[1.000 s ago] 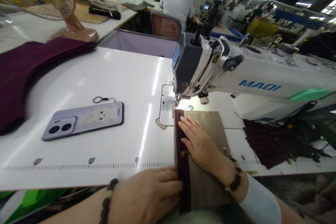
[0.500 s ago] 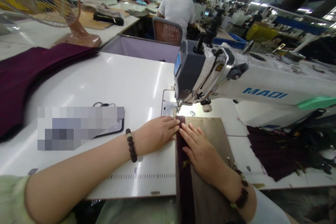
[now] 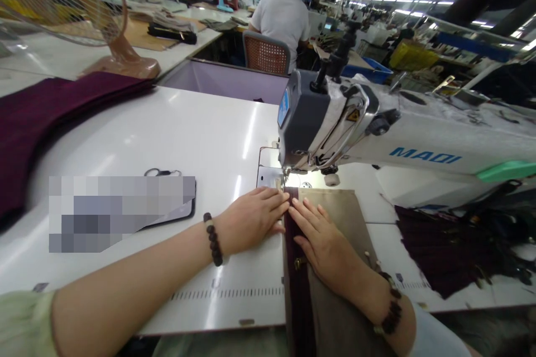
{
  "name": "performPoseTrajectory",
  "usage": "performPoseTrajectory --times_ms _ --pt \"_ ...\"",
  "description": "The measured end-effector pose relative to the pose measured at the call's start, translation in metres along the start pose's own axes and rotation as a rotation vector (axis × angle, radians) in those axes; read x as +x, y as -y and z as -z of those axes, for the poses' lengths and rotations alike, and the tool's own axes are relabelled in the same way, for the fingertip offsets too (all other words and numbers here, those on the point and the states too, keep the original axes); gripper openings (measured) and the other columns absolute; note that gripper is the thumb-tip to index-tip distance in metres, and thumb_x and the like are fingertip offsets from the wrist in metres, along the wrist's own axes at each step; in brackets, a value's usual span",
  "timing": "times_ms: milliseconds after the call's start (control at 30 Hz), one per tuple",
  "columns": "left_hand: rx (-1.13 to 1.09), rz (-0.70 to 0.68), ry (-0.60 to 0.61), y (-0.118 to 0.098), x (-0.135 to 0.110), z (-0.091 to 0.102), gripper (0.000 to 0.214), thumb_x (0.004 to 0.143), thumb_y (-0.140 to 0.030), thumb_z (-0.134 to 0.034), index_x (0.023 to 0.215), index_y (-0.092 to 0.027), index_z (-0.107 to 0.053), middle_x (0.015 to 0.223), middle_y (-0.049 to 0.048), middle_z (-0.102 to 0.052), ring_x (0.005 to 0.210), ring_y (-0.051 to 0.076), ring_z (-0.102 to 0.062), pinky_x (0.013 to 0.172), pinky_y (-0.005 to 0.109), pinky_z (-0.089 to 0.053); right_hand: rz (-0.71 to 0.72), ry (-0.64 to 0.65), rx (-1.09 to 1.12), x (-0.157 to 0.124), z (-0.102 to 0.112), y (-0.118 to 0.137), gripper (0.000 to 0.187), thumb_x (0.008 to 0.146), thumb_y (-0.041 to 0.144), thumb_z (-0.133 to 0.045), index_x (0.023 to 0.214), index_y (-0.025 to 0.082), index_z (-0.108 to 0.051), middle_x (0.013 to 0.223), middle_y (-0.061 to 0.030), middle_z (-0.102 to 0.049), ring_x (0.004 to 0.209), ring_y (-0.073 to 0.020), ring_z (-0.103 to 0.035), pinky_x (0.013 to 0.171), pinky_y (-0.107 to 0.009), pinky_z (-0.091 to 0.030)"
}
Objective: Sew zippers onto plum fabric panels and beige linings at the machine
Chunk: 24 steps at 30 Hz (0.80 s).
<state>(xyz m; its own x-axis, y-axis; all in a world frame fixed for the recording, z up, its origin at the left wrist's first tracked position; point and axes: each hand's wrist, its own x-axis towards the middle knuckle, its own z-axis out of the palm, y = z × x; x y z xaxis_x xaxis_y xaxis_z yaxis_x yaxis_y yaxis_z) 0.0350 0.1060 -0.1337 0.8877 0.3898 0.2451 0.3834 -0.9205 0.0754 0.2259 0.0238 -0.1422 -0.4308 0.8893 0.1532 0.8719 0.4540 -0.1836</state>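
A maroon zipper (image 3: pixel 301 295) lies along the left side of a taupe fabric piece (image 3: pixel 347 206), its far end close to the sewing machine's presser foot (image 3: pixel 285 177). My left hand (image 3: pixel 253 217) is open, fingers stretched flat, the tips touching the zipper's left edge just in front of the foot. Flat on the zipper and the fabric rests my right hand (image 3: pixel 324 242), also open, its fingertips near those of the left. A brass zipper pull (image 3: pixel 300 263) shows beside the right thumb. The fabric runs over the table's front edge, and its lower part is out of view.
The sewing machine (image 3: pixel 410 134) spans the right side. Left are stacked maroon cloth (image 3: pixel 62 106), a partly blurred phone (image 3: pixel 184 212) and a fan (image 3: pixel 121 61). More maroon zippers (image 3: pixel 439 251) lie at right. A seated person (image 3: pixel 280 17) is beyond the purple bin (image 3: pixel 226 81).
The view has shifted slightly, so the table sits a little lower in the picture. Both hands keep nearly the same flat pose on the zipper and fabric.
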Motion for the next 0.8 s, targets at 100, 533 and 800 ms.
performPoseTrajectory --times_ms 100,533,800 --pt "0.009 0.022 -0.013 0.002 0.002 0.000 0.046 0.088 -0.042 -0.048 0.120 -0.008 -0.049 0.124 0.0108 -0.052 0.113 0.023 -0.045 0.099 0.036 -0.033 0.000 0.004 0.001 0.006 0.000 -0.005 0.047 0.089 0.018 -0.034 0.135 0.014 -0.035 0.140 -0.0086 -0.034 0.132 -0.0218 -0.027 0.105 -0.048 -0.032" --pt "-0.035 0.082 0.014 0.012 0.006 -0.001 0.049 0.088 -0.043 -0.047 0.124 -0.010 -0.044 0.123 0.0107 -0.049 0.117 0.025 -0.040 0.101 0.039 -0.028 -0.001 0.044 0.018 0.022 0.003 -0.014 0.047 0.089 0.018 -0.034 0.135 0.011 -0.035 0.141 -0.0091 -0.033 0.132 -0.0230 -0.025 0.105 -0.048 -0.031" --pt "-0.042 0.081 0.019 0.011 0.007 0.000 0.047 0.087 -0.041 -0.049 0.123 -0.010 -0.045 0.120 0.0108 -0.050 0.116 0.025 -0.040 0.101 0.039 -0.029 0.001 0.054 0.040 0.023 0.004 -0.015 0.047 0.089 0.019 -0.033 0.135 0.012 -0.034 0.141 -0.0093 -0.033 0.133 -0.0226 -0.024 0.105 -0.048 -0.031"
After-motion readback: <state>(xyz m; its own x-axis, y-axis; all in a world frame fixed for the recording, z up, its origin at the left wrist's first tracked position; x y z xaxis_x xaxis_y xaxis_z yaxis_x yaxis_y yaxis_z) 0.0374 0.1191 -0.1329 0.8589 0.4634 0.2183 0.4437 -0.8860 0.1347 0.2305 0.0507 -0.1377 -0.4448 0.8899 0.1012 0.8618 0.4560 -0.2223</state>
